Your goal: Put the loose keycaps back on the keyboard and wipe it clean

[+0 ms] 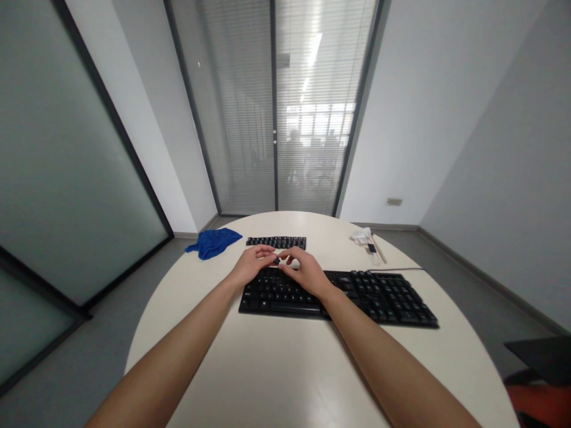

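Observation:
A small black keycap [276, 260] is pinched in the fingertips of my left hand [250, 266], above the upper left part of a black keyboard [285, 295]. Close beside it, my right hand [308, 271] has its fingers curled and its thumb near the keycap. What the right fingers hold, if anything, is too small to make out. Just beyond my hands, loose black keycaps [285, 242] stand in rows on the table. Part of the keyboard's main key area is hidden under my hands and right forearm.
A blue cloth [215, 243] lies at the far left of the round white table [267, 362]. At the far right are a crumpled white tissue [361, 236] and a thin stick-like item [379, 249]. The keyboard's cable [401, 269] runs off to the right.

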Action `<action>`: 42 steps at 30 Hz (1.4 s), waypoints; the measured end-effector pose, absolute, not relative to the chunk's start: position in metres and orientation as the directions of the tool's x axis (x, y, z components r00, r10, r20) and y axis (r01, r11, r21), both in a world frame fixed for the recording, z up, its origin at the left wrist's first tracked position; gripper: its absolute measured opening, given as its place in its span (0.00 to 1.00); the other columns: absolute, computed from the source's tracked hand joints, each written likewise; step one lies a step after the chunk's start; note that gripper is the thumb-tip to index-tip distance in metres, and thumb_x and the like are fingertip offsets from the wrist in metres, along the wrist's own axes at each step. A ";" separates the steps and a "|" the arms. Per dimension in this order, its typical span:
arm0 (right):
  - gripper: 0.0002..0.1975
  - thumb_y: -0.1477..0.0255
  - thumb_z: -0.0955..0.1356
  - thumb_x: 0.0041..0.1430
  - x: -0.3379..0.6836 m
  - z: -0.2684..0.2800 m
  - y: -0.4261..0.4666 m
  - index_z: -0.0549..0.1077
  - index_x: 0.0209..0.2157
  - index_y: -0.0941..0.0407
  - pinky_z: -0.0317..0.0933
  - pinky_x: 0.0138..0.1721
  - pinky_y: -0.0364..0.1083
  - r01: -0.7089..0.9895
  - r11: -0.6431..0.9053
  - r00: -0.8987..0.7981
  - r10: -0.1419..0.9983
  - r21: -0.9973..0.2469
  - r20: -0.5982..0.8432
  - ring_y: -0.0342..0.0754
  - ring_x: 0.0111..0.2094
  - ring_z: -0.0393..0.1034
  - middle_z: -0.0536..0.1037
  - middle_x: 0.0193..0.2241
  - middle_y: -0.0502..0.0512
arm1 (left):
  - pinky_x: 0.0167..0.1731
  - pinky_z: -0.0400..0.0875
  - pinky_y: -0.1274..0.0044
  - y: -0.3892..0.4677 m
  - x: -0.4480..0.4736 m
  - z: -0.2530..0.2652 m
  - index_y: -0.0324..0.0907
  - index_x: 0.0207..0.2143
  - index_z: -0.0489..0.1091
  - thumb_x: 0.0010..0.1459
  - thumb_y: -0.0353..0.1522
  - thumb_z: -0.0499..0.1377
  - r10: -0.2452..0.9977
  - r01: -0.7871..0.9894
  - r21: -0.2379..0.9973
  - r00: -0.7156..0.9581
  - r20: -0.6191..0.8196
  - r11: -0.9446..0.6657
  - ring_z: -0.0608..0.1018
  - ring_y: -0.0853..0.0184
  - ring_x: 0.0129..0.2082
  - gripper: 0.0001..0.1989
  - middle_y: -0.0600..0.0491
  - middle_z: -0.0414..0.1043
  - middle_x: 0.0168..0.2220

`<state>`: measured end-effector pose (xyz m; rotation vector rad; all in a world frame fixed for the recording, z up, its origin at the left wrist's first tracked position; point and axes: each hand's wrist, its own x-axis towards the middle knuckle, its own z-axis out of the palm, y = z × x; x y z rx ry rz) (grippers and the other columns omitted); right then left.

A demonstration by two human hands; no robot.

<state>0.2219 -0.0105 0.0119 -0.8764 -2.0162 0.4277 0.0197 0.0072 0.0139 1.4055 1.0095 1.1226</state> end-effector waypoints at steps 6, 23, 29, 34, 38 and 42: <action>0.09 0.70 0.72 0.59 0.221 0.014 -0.013 0.75 0.42 0.53 0.63 0.44 0.47 0.423 0.709 -0.379 0.704 -0.564 0.601 0.46 0.35 0.71 0.78 0.37 0.52 | 0.49 0.76 0.65 -0.001 0.024 0.019 0.38 0.41 0.72 0.50 0.40 0.70 0.970 -0.004 0.998 0.236 0.061 -0.061 0.83 0.60 0.38 0.20 0.46 0.81 0.37; 0.15 0.61 0.73 0.54 0.229 0.027 -0.009 0.77 0.35 0.59 0.63 0.35 0.44 0.354 0.372 -0.383 0.895 -0.858 0.230 0.48 0.33 0.73 0.80 0.29 0.54 | 0.41 0.72 0.74 -0.011 0.017 0.033 0.42 0.39 0.77 0.58 0.35 0.62 0.825 0.429 0.722 0.435 0.361 -0.542 0.78 0.64 0.37 0.08 0.51 0.79 0.39; 0.13 0.63 0.75 0.50 0.233 0.035 -0.010 0.79 0.33 0.59 0.63 0.33 0.43 0.362 0.247 -0.459 0.887 -0.899 0.058 0.47 0.32 0.75 0.82 0.29 0.53 | 0.39 0.70 0.76 -0.015 0.017 0.034 0.45 0.38 0.79 0.58 0.40 0.64 0.830 0.536 0.650 0.470 0.301 -0.539 0.78 0.64 0.35 0.10 0.53 0.80 0.35; 0.12 0.64 0.74 0.51 0.234 0.035 -0.009 0.80 0.30 0.60 0.67 0.34 0.44 0.357 0.215 -0.491 0.871 -0.909 0.014 0.48 0.31 0.75 0.82 0.28 0.56 | 0.37 0.68 0.77 -0.018 0.017 0.036 0.48 0.39 0.79 0.56 0.37 0.65 0.823 0.605 0.574 0.507 0.256 -0.551 0.79 0.64 0.36 0.08 0.56 0.80 0.35; 0.14 0.63 0.71 0.55 0.238 0.034 -0.005 0.82 0.33 0.60 0.68 0.36 0.44 0.356 0.253 -0.547 0.837 -0.900 0.019 0.47 0.31 0.75 0.83 0.31 0.56 | 0.38 0.69 0.76 -0.017 0.017 0.033 0.47 0.38 0.80 0.57 0.37 0.64 0.836 0.592 0.611 0.491 0.245 -0.526 0.79 0.64 0.36 0.08 0.55 0.80 0.35; 0.13 0.65 0.70 0.54 0.243 0.035 -0.003 0.82 0.34 0.59 0.67 0.35 0.43 0.390 0.276 -0.541 0.841 -0.878 0.024 0.46 0.31 0.75 0.83 0.31 0.55 | 0.38 0.71 0.76 -0.015 0.020 0.026 0.42 0.38 0.80 0.55 0.35 0.65 0.851 0.502 0.738 0.490 0.188 -0.451 0.80 0.63 0.34 0.09 0.52 0.81 0.33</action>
